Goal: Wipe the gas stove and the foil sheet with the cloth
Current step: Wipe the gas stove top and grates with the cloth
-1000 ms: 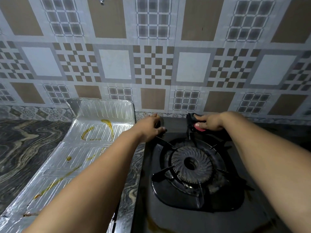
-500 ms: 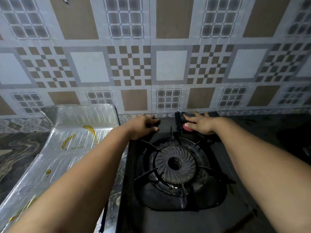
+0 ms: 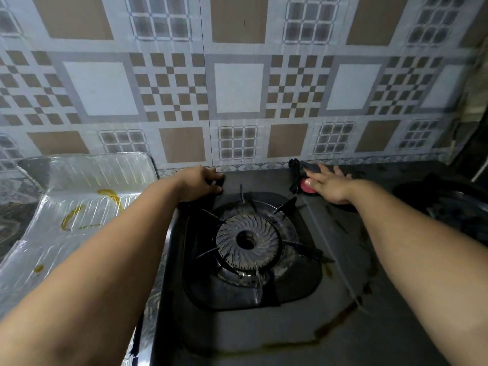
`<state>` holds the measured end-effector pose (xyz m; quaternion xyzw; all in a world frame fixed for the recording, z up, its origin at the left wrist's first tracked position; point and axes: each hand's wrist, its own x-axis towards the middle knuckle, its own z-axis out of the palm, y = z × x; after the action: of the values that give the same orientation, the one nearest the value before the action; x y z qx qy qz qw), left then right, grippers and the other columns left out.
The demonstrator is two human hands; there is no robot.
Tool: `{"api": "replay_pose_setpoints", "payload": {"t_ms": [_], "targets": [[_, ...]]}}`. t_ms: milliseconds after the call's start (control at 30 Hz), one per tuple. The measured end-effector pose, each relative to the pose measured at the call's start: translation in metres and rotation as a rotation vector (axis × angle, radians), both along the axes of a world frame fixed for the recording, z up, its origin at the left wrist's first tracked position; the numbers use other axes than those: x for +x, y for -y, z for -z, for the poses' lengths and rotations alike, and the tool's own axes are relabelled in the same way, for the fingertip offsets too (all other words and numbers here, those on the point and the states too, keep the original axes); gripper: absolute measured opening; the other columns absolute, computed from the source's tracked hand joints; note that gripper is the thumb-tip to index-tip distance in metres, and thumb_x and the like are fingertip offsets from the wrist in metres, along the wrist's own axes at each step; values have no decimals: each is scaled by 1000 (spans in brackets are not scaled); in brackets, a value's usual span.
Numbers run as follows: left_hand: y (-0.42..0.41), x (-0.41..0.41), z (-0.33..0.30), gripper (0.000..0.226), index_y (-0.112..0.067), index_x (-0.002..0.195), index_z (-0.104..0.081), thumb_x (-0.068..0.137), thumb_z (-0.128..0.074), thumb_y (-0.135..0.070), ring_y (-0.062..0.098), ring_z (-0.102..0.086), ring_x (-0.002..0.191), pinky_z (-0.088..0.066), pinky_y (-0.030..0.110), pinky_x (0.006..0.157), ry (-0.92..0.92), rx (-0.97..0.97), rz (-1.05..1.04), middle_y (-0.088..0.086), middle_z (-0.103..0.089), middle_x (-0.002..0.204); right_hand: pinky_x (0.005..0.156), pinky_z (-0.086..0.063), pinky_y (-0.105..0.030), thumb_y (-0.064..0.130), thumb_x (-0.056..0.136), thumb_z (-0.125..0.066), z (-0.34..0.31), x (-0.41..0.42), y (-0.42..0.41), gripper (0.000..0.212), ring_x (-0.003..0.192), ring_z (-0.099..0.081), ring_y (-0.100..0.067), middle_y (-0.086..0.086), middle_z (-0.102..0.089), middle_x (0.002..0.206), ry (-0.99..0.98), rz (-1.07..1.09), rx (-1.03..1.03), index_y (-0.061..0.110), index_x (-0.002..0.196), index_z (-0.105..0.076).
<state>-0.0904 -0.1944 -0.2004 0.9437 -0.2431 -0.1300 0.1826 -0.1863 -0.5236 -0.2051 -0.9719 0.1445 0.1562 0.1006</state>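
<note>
The black gas stove fills the centre, with its round burner and pan supports; brown streaks mark its top at the front right. My left hand grips the stove's back left corner. My right hand lies flat, fingers spread, pressing a dark cloth with a pink patch onto the stove's back edge, right of the burner. The silver foil sheet lies left of the stove, its far end turned up against the wall, with yellow-brown stains on it.
A patterned tiled wall rises straight behind the stove and foil. A marbled dark counter shows at the far left. A second dark burner or pan sits in shadow at the far right.
My right hand has slid the cloth to the right along the stove's back edge, away from the burner. My left hand stays on the back left corner. My view has shifted.
</note>
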Motion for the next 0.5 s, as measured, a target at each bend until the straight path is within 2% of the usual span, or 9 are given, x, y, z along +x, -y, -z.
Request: {"api": "replay_pose_setpoints", "payload": {"t_ms": [167, 333, 500], "targets": [[4, -1, -3, 54, -25, 141, -50, 90, -67, -30, 21, -34, 143, -22, 33, 119, -7, 29, -24, -1, -33, 157, 116, 9, -50, 55, 100, -19, 0, -6, 20, 51, 148, 14, -25, 9, 10, 162, 11, 48, 20, 45, 150, -15], [7, -9, -6, 49, -26, 139, -53, 91, -66, -29, 24, -50, 129, -34, 30, 108, 7, 55, -47, 3, -52, 144, 116, 8, -50, 52, 101, -19, -1, -15, 44, 51, 149, 11, -25, 6, 7, 163, 39, 83, 25, 41, 151, -17], [12, -11, -9, 48, -29, 138, -54, 92, -64, -29, 26, -53, 125, -36, 35, 109, 9, 103, -68, 5, -55, 141, 117, 6, -50, 49, 103, -19, -7, -27, 71, 52, 149, 10, -25, 5, 6, 163, 42, 113, 24, 36, 152, -16]]}}
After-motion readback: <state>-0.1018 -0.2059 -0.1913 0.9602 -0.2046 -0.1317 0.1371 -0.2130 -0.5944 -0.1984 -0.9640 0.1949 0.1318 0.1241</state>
